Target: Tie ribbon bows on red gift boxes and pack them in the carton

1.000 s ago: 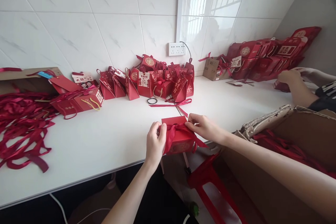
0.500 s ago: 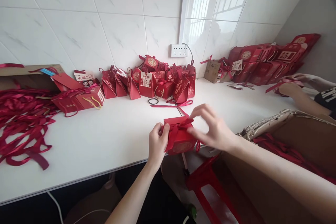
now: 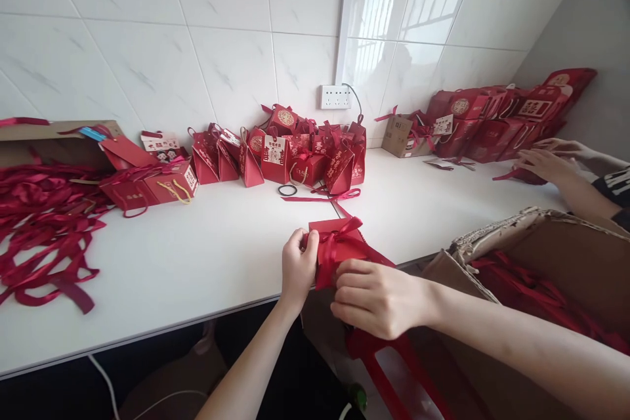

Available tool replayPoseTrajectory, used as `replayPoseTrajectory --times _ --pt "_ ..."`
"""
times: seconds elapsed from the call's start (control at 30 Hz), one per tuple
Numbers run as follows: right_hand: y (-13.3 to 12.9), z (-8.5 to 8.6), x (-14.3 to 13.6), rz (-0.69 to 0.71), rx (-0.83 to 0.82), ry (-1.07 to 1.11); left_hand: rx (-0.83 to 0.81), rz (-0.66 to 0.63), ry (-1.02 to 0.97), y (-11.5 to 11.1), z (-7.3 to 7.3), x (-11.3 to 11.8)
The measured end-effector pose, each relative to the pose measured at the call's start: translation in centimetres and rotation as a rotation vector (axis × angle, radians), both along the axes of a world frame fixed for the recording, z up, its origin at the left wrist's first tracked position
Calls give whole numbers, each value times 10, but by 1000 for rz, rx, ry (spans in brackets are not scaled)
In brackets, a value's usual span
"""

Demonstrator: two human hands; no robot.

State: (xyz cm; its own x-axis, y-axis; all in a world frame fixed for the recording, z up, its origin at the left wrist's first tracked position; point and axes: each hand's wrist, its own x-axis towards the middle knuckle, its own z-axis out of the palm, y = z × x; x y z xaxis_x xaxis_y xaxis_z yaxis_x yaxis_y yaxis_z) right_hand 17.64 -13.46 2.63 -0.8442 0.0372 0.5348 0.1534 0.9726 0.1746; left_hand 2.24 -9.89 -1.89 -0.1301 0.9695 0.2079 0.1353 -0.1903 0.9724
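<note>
A small red gift box (image 3: pixel 322 228), tied with a dark red ribbon bow (image 3: pixel 339 236), is at the table's front edge. My left hand (image 3: pixel 299 269) is closed around its left side, with the thumb against the front. Low in front of the box, my right hand (image 3: pixel 377 295) is closed with its knuckles toward me. It seems to grip the ribbon, though the fingertips are hidden. The hand covers the lower right of the box. Beyond the box, a loose ribbon (image 3: pixel 347 195) and a black ring (image 3: pixel 287 190) lie on the white table (image 3: pixel 221 249).
Several red gift boxes (image 3: pixel 308 170) stand along the wall. Piled ribbons (image 3: pixel 44 230) lie at left. At right are an open cardboard box (image 3: pixel 472 233) of ribbons, a red stool (image 3: pixel 394 367), scissors (image 3: pixel 455 163), stacked boxes (image 3: pixel 492 125) and another person's hands (image 3: pixel 551 164).
My right hand has moved from the bow down in front of the box, and its fingers have closed. My left hand keeps its hold. The other person's hands have shifted slightly.
</note>
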Motion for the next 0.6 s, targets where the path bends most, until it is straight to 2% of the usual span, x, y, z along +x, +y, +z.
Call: replayPoseTrajectory --times 0.07,0.17,0.27,0.33,0.4,0.47,0.6 --pt "2 9 7 6 -127 119 -24 -19 -15 1 -1 -2" --pt "17 17 23 -264 -290 271 -18 -27 -37 3 0 -6" --pt "36 9 33 -487 -455 126 55 -23 -52 3 7 -5" --pt "43 -2 35 -538 -604 1 148 -29 -26 1 13 0" --pt "46 -11 33 -570 -666 7 300 -17 55 -2 19 5" --pt "45 -13 30 -562 -549 110 523 35 178 -8 22 11" --pt "36 -5 26 -532 -109 290 1011 136 357 -22 25 21"
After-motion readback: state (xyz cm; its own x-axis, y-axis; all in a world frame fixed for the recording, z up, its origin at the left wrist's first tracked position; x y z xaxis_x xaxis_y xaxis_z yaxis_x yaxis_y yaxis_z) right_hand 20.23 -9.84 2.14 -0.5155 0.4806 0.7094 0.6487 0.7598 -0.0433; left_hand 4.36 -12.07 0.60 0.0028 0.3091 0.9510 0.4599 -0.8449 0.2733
